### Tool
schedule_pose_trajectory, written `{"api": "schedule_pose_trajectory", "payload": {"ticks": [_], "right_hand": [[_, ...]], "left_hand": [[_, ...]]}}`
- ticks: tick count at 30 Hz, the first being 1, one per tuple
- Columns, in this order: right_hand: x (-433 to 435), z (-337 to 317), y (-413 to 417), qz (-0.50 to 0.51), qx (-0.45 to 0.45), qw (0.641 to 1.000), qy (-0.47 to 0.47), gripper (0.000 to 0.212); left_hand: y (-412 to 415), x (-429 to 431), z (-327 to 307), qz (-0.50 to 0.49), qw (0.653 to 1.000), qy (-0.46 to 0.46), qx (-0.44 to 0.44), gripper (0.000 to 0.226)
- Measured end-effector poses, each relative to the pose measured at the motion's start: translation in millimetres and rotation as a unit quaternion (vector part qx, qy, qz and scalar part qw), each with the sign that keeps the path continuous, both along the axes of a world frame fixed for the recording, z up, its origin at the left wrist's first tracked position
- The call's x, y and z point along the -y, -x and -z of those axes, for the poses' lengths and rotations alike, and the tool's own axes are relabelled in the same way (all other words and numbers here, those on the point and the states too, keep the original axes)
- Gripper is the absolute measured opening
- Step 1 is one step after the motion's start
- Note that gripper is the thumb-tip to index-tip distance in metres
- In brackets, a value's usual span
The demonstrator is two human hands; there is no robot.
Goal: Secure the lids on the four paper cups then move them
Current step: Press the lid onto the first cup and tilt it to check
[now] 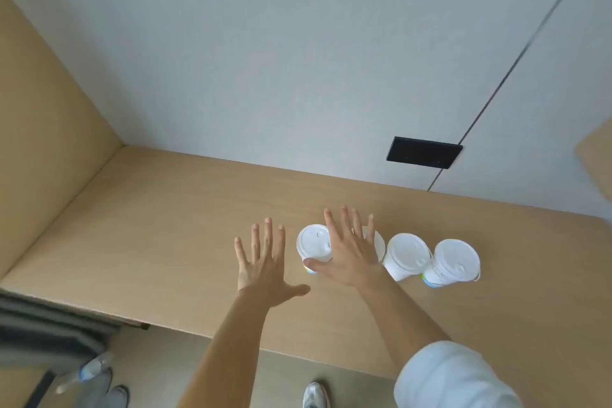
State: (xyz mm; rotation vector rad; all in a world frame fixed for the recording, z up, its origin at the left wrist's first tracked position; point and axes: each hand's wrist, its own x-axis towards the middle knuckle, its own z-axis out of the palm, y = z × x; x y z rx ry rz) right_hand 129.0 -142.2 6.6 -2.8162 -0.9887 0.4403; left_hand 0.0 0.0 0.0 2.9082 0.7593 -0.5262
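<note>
The left hand [265, 262] hovers over the surface [165, 225], fingers [267, 235] spread and holding nothing, beside the first cup [313, 242]. The right hand [351, 258], equally splayed, covers most of the second cup [377, 253]; it perhaps presses the lid [381, 242], so sealing looks underway. Next, firm, even pressure round each rim. The third cup [407, 255] and fourth cup [455, 262] stand capped; whether they are fully seated is unclear.

The second cup from the left [378, 243] is mostly hidden by the right hand [351, 258]; print on the rightmost cup [442, 275] cannot be read.
</note>
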Motion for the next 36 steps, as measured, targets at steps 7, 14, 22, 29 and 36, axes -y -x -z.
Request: {"api": "schedule_pose_trajectory", "payload": {"ticks": [7, 14, 22, 29, 36], "right_hand": [[-11, 27, -7, -0.068, 0.016, 0.998, 0.007, 0.119], [-11, 22, 7, -0.061, 0.017, 0.997, -0.037, 0.117], [2, 30, 61, -0.024, 0.083, 0.994, -0.066, 0.120], [6, 42, 110, -0.004, 0.108, 0.992, -0.067, 0.119], [9, 35, 120, 0.052, 0.070, 0.994, -0.073, 0.119]], "left_hand": [[-7, -1, 22, 0.000, 0.999, 0.027, -0.018, 0.141], [3, -7, 20, 0.018, 0.999, 0.031, -0.015, 0.141], [41, -16, 10, 0.062, 0.997, 0.035, -0.013, 0.142], [85, -23, 13, 0.093, 0.993, 0.056, -0.035, 0.145], [85, -28, 8, 0.094, 0.993, 0.068, -0.019, 0.146]]}}
